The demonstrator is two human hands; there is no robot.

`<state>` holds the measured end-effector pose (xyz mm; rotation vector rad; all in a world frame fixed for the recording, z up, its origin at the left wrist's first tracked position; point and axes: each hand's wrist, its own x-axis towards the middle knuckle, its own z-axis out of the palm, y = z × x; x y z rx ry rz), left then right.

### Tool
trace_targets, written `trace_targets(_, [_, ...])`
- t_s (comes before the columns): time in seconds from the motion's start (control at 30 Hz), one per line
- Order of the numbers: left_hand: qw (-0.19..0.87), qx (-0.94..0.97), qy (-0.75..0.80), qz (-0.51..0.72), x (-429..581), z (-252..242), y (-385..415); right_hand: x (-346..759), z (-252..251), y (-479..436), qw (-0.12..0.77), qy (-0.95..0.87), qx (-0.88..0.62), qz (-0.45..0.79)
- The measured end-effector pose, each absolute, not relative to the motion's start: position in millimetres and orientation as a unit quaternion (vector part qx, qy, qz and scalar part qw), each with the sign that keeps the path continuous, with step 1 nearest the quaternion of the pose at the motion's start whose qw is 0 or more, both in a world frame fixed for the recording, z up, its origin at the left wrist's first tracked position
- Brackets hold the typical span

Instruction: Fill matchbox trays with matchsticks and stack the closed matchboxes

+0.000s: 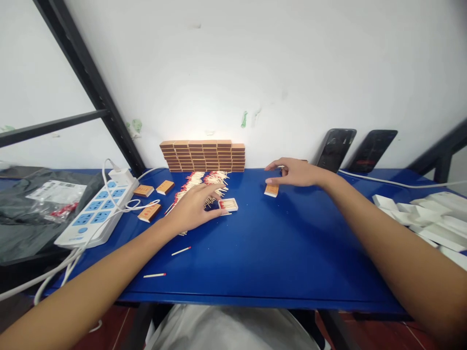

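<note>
My left hand (195, 206) lies flat, fingers stretched out, over a pile of loose red-tipped matches (204, 182) on the blue table (277, 243). Its fingertips touch an open matchbox tray (229, 204) filled with matches. My right hand (295, 172) reaches out further back with fingers curled over a closed brown matchbox (272, 190) and touches its top. A wall of stacked brown matchboxes (203, 156) stands at the back against the white wall.
Three loose matchboxes (149, 212) lie left of the pile, beside a white power strip (98, 211) with cables. Two stray matches (181, 251) lie near the front edge. White trays (430, 218) are heaped at right. Two dark phones (335, 148) lean on the wall.
</note>
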<state>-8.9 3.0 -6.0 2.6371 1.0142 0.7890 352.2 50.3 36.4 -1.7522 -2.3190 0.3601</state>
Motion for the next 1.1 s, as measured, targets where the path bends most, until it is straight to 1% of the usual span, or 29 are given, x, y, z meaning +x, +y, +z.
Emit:
trace_targets(0.07, [0.106,0.893,0.347,0.266,-9.0,-4.9,2.2,343.1,38.1,45.3,0.090,-0.777,-0.616,0.095])
trace_targets(0.23, [0.097,0.894,0.344,0.271,-8.8,-5.4,2.4,314.9,35.4,27.7,0.006,-0.776,-0.628,0.059])
trace_targets(0.3, [0.099,0.893,0.347,0.271,-9.1,-6.5,3.4,307.3,36.9,21.1,0.010,-0.802,-0.593,0.074])
trace_targets(0.43, [0.100,0.891,0.350,0.270,-10.0,-8.3,4.7,303.8,42.1,15.1,0.049,-0.873,-0.453,0.177])
trace_targets(0.53, [0.099,0.889,0.355,0.273,-10.4,-8.4,4.8,301.0,40.9,14.2,0.065,-0.865,-0.464,0.181])
trace_targets(0.6, [0.094,0.886,0.359,0.279,-10.4,-8.2,4.7,295.5,37.5,13.4,0.049,-0.857,-0.486,0.165])
trace_targets(0.7, [0.078,0.882,0.369,0.284,-10.2,-8.3,4.9,285.2,33.1,11.4,0.029,-0.861,-0.482,0.163])
trace_targets(0.83, [0.080,0.878,0.363,0.301,-9.1,-8.5,5.6,276.5,32.7,8.6,0.082,-0.870,-0.454,0.172])
trace_targets(0.97, [0.101,0.869,0.363,0.320,-8.3,-6.8,5.0,274.3,32.7,7.7,0.145,-0.886,-0.414,0.153])
trace_targets(1.1, [0.119,0.852,0.386,0.332,-8.2,-3.3,2.5,275.6,28.7,11.9,0.183,-0.880,-0.407,0.162])
